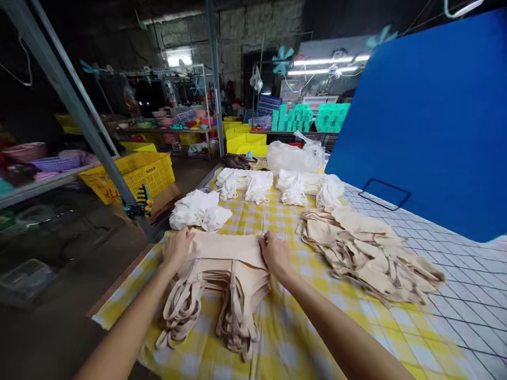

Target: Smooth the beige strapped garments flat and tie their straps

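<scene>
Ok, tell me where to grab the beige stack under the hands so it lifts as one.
Probably grip the beige stack at the flat folded band along its far edge, one hand at each end, where the left hand and right hand already rest. The straps hang loose at the near side, so they would likely slip.

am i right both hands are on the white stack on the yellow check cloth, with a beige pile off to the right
Not quite: the head view shows the left hand and right hand on the beige stack, not a white one. The rest holds: yellow check cloth, beige pile to the right.
</scene>
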Available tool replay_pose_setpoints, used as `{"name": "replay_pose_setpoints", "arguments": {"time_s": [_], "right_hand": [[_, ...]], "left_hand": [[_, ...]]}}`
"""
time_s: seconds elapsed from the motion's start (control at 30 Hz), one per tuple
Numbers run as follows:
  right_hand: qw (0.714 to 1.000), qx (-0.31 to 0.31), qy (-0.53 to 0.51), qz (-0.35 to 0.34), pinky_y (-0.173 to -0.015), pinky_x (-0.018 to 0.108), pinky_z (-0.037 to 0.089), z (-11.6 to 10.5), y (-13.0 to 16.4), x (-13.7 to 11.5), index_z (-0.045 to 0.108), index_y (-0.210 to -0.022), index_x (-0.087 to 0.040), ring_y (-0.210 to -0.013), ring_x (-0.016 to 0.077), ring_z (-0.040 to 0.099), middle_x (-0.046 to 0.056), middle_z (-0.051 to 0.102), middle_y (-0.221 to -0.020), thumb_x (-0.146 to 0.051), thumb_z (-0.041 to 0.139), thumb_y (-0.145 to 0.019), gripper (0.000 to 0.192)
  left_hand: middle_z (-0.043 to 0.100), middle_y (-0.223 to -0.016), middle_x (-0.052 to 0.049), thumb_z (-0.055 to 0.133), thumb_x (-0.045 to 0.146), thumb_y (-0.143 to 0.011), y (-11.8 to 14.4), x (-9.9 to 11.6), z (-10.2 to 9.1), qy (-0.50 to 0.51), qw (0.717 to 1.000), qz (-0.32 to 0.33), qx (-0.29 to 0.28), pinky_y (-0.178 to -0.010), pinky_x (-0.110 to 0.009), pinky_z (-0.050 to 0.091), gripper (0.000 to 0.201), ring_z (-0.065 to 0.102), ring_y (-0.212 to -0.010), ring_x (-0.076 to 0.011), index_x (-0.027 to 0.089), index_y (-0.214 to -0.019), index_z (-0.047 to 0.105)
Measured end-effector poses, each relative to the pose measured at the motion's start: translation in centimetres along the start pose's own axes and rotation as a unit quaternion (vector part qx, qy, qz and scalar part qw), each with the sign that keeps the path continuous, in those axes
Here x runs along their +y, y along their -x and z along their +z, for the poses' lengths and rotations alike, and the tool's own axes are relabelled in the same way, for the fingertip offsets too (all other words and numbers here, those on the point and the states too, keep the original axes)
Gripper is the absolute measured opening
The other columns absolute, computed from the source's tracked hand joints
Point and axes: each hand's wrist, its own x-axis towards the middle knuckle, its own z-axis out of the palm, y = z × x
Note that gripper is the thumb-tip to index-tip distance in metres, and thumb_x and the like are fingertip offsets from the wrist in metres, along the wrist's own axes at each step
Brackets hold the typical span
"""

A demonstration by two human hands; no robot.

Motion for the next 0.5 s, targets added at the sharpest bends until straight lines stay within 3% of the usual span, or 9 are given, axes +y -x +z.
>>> {"name": "replay_pose_setpoints", "arguments": {"time_s": [0.1,0.2,0.37,0.5], "right_hand": [[1.0,0.014,-0.01,-0.012,-0.077,0.032,0.034,-0.3,0.2,1.2,0.052,-0.105,-0.017,-0.088,0.022,0.06,0.008,0.067,-0.093,-0.028,0.039,-0.09,0.023],[0.998,0.047,0.042,-0.008,-0.08,0.032,0.033,-1.5,-0.7,4.4,0.05,-0.112,-0.016,-0.099,0.0224,0.055,0.01,0.062,-0.106,-0.026,0.043,-0.089,0.026],[0.986,0.079,0.141,0.042,-0.085,0.044,0.029,-4.5,-2.8,11.8,0.056,-0.106,-0.007,-0.108,0.0346,0.046,0.023,0.054,-0.114,-0.015,0.046,-0.083,0.026],[0.988,0.057,0.14,0.019,-0.085,0.043,0.029,-4.8,-3.1,14.2,0.063,-0.083,-0.01,-0.098,0.0314,0.053,0.02,0.062,-0.098,-0.003,0.043,-0.078,0.021]], "left_hand": [[0.06,-0.101,-0.014,0.039,0.035,-0.089,0.9,0.4,-0.9,-0.063,0.993,0.013,0.095,-0.069,-0.031,0.039,0.031,0.056,-0.093,-0.0274,0.012,-0.105,0.054],[0.056,-0.106,-0.016,0.043,0.034,-0.087,2.6,0.9,-2.3,-0.105,0.977,0.036,0.185,-0.071,-0.035,0.04,0.04,0.052,-0.097,-0.0305,0.009,-0.118,0.049],[0.058,-0.1,-0.011,0.044,0.03,-0.086,7.2,3.5,-2.7,-0.021,0.963,0.154,0.221,-0.073,-0.036,0.041,0.031,0.053,-0.093,-0.0273,0.015,-0.11,0.056],[0.059,-0.1,-0.008,0.042,0.029,-0.088,11.0,8.0,-1.1,0.124,0.925,0.274,0.232,-0.079,-0.035,0.043,0.027,0.055,-0.094,-0.023,0.019,-0.108,0.056]]}}
